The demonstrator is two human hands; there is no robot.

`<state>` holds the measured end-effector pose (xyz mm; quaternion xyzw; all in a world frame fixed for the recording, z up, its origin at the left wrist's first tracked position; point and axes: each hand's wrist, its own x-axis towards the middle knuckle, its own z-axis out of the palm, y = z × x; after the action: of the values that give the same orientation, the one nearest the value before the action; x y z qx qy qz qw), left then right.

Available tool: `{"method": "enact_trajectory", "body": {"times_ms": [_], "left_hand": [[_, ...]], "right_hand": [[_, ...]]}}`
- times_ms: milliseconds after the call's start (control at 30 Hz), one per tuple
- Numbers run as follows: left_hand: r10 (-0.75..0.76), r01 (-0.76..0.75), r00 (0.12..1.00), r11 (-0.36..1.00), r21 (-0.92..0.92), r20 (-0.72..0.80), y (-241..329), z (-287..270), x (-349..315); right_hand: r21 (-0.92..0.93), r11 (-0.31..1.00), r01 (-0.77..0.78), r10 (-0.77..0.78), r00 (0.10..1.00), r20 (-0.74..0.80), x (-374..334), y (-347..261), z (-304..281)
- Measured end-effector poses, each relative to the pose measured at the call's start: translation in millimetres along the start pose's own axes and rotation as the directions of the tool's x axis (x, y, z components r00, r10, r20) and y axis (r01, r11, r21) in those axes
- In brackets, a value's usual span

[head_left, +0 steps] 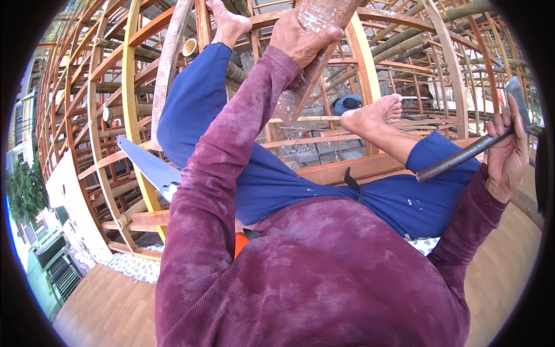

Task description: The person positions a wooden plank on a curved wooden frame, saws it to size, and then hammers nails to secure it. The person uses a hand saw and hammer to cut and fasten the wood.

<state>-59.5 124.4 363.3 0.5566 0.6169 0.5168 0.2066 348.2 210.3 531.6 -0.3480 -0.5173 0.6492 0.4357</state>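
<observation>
My left hand (303,39) is closed round a rough, plaster-flecked wooden plank (295,103), which it holds up at the top middle, tilted over the framework. At the right, my right hand (507,153) grips a hammer (462,156) by its dark handle. The grey hammer head (518,103) points up beside the fingers, and the handle's end reaches inward over my blue trouser leg. To the left of my left forearm lies a handsaw (147,165) with a bluish toothed blade; its grip end is hidden behind my sleeve. An orange piece (240,243) shows beside my shirt.
Yellowish and reddish timber posts (132,98) and crosspieces form a lattice ahead, with bamboo poles (416,37) and open gaps between. Below shows a blue rounded thing (347,104). My bare feet (373,115) rest among the beams. Wood-patterned sheeting (107,301) lies behind at both sides.
</observation>
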Motion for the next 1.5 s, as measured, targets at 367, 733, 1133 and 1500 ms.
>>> {"method": "enact_trajectory", "body": {"times_ms": [367, 733, 1133, 1500], "left_hand": [[-0.314, 0.543, 0.784, 0.765, -0.346, 0.535, -65.6, -5.0, 16.1], [-0.373, -0.013, 0.669, 0.859, 0.513, 0.643, -75.2, 61.4, -41.2], [-0.515, 0.092, 0.64, 0.788, 0.609, 0.57, -71.6, 67.9, -72.4], [-0.61, 0.187, 0.49, 0.771, 0.608, 0.623, -91.7, 54.3, -69.3]], "right_hand": [[-0.099, 0.923, -0.373, 0.375, 0.927, 0.009, -15.7, 55.3, 0.6], [-0.23, 0.835, -0.5, 0.471, 0.865, -0.171, -19.9, 64.0, 10.2], [-0.237, 0.781, -0.577, 0.546, 0.816, -0.187, -16.1, 95.2, 15.2], [-0.217, 0.821, -0.529, 0.513, 0.849, -0.127, -26.8, 118.5, 46.6]]}}
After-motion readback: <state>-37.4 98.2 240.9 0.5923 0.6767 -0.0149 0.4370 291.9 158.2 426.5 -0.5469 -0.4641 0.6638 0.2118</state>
